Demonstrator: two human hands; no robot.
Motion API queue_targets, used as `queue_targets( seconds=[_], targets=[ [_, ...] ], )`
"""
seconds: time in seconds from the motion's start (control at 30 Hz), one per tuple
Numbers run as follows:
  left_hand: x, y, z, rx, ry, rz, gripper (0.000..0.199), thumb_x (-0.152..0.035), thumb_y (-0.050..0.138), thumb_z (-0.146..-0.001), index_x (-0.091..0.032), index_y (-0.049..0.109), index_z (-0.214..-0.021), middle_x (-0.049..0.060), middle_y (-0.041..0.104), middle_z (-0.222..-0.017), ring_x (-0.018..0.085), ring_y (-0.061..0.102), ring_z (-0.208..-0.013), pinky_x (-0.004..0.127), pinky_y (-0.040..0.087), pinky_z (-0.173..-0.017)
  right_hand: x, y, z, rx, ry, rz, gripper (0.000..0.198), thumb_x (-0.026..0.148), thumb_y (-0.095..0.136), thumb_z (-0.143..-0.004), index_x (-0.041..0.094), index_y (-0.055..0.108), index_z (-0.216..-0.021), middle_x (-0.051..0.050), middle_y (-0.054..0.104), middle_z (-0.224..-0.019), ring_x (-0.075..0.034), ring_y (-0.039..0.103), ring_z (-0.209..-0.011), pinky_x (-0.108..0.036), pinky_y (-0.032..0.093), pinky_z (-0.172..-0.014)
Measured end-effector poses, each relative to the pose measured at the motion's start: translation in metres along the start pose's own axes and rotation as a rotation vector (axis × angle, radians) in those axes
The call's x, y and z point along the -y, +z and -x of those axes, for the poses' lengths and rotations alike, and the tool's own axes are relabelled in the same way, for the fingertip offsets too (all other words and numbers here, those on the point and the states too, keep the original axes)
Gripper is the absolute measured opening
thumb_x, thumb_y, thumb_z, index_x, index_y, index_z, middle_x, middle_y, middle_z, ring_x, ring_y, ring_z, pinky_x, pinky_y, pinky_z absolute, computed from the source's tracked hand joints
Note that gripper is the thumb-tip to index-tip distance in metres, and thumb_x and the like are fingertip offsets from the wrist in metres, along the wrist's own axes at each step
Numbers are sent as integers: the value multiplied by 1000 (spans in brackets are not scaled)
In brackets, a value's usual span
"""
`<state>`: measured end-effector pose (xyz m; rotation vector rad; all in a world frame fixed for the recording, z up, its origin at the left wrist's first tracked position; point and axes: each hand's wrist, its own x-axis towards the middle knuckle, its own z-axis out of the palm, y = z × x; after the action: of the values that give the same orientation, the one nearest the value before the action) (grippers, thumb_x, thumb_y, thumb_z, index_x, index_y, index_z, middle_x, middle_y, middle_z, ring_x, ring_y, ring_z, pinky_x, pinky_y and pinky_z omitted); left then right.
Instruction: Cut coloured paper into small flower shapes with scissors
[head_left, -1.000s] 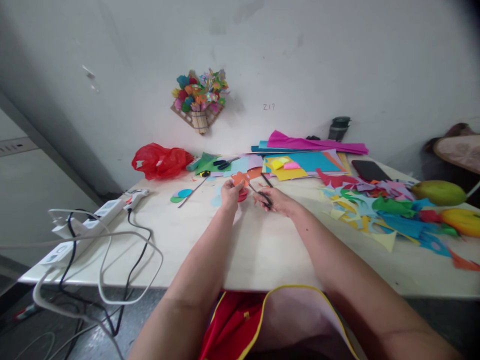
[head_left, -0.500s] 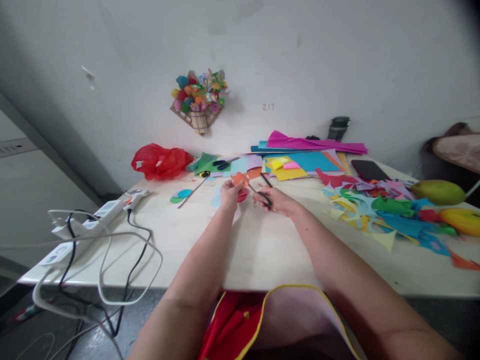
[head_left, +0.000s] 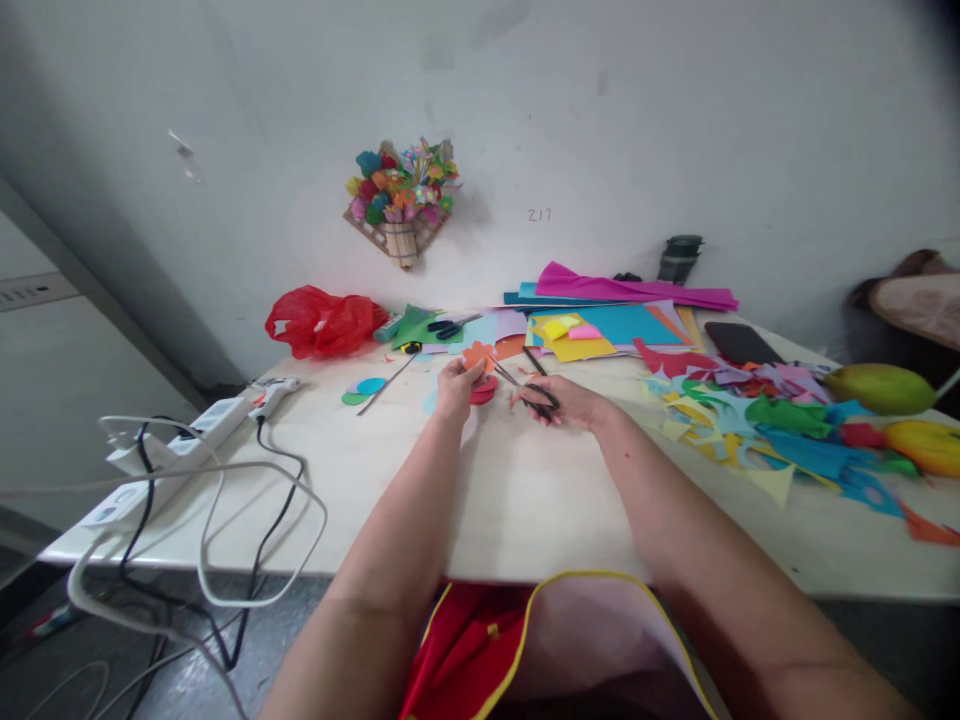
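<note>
My left hand [head_left: 456, 387] pinches an orange paper flower [head_left: 475, 354] with a scalloped edge. Dark-handled scissors [head_left: 541, 402] are in my right hand [head_left: 568, 402], fingers closed round the handles. Their blades are parted and point left, close to the flower's edge; whether they touch it I cannot tell. Red paper circles [head_left: 484, 391] lie on the table just beneath my hands. Small orange snippets [head_left: 516, 400] show beside the scissors. Further left on the table are a blue paper circle [head_left: 370, 386] and a green one [head_left: 352, 398], partly overlapping.
Colored paper sheets [head_left: 637, 322] and a second pair of scissors [head_left: 450, 327] lie along the back. Paper scraps [head_left: 750, 415], a phone [head_left: 741, 343] and a mango-like fruit [head_left: 879, 388] are at right. A power strip [head_left: 169, 465] with cables and a red bag [head_left: 326, 322] are at left.
My right hand has drawn the scissors slightly right, away from the flower, and the blades look wider apart. My left hand keeps its hold on the flower.
</note>
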<state>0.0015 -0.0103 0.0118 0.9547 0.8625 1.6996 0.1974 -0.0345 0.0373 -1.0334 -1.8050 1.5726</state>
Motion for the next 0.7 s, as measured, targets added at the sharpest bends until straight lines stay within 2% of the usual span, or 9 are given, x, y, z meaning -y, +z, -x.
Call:
queue_targets(
  seconds=[0.2, 0.43, 0.7],
  targets=[
    [-11, -8, 2, 95, -94, -40, 37, -25, 88, -54, -15, 54, -64, -2, 57, -55, 7, 52, -49, 26, 50, -61, -3, -23, 10, 74, 35, 72, 32, 44, 62, -84, 13, 63, -90, 1, 58, -55, -8, 48, -40, -19, 24, -32],
    [-14, -10, 5, 204, -157, -101, 30, -26, 88, -53, -13, 64, -65, 1, 60, -56, 7, 50, -48, 22, 43, -51, 1, -27, 16, 110, 47, 146, 30, 41, 65, -80, 12, 63, -88, 1, 57, -54, -7, 46, -39, -19, 22, -34],
    [-16, -13, 5, 224, -253, -119, 29, -20, 86, -51, -11, 69, -73, 6, 69, -70, 13, 63, -60, 26, 52, -60, -3, -30, 15, 117, 45, 172, 30, 41, 67, -78, 13, 63, -87, 1, 58, -55, -7, 47, -41, -19, 25, -36]
  ],
)
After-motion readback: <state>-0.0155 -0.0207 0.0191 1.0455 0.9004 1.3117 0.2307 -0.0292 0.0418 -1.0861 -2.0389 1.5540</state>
